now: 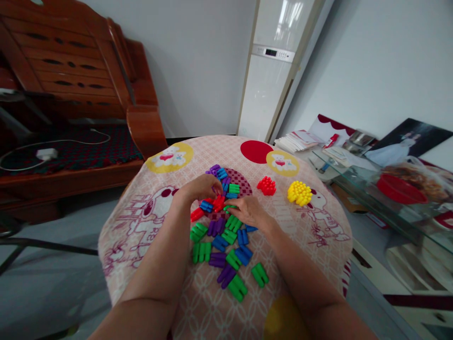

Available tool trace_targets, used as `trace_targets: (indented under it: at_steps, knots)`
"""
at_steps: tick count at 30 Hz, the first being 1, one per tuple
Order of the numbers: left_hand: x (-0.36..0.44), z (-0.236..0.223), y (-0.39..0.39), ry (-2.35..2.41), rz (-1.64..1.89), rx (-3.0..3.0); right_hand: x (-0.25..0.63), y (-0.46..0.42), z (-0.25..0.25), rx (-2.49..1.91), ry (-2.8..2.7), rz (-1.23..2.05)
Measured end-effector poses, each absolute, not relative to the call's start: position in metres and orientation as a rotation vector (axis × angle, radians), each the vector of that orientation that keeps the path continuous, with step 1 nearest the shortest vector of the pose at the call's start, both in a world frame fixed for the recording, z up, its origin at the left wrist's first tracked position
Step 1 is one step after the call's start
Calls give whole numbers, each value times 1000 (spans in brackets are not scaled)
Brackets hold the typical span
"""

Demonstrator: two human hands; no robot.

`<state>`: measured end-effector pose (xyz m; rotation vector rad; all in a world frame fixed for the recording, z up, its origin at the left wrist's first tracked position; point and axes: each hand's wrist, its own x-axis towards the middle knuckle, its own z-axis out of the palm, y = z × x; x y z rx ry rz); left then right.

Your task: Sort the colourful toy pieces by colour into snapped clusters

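Observation:
My left hand (202, 187) reaches over the pile with its fingers bent down and closed at a red plastic building piece (219, 203). Its fingertips are partly hidden. Across from it, my right hand (250, 211) pinches a green building piece (230, 207), mostly covered by the fingers. A blue piece (206, 206) and another red piece (197, 215) lie beside the left hand. Nearer to me are loose pieces, among them a purple one (216, 227), a green one (201, 252) and a blue one (244, 255).
A red cluster of pieces (266, 186) and a yellow cluster (299, 193) stand on the round table's patterned cloth (141, 288). To the right is a glass shelf (375, 198) with papers and a red bowl (401, 189). A wooden bench (145, 127) stands at the left.

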<state>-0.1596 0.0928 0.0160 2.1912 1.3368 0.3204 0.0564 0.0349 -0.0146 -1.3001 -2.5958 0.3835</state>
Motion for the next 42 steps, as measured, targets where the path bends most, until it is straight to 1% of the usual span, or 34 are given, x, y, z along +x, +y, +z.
trace_targets:
  at_steps: [3,8,12,17,22,27,33,37,39,42]
  knots:
    - [-161,20,92,1439,327,2216,56,35,-15,-1337,-2606,374]
    - [-160,26,87,1389,189,2203,46,30,-10,-1269,-2789,333]
    - [-159,22,89,1446,80,2253,36,24,-5,-1413,-2820,197]
    - [-158,19,91,1441,41,2211,31,23,-4,-1516,-2836,127]
    - [-158,15,91,1362,84,2187,29,24,-5,-1571,-2811,88]
    - [-155,10,92,1292,162,2185,32,26,-7,-1608,-2736,115]
    - [-153,12,89,1144,313,1938,36,32,-16,-1702,-2519,135]
    - [-154,14,87,1022,346,1909,37,35,-20,-1728,-2416,138]
    - [-154,13,88,1024,345,1903,38,36,-21,-1731,-2374,156]
    - [-156,10,92,1154,372,1845,40,37,-22,-1710,-2288,171]
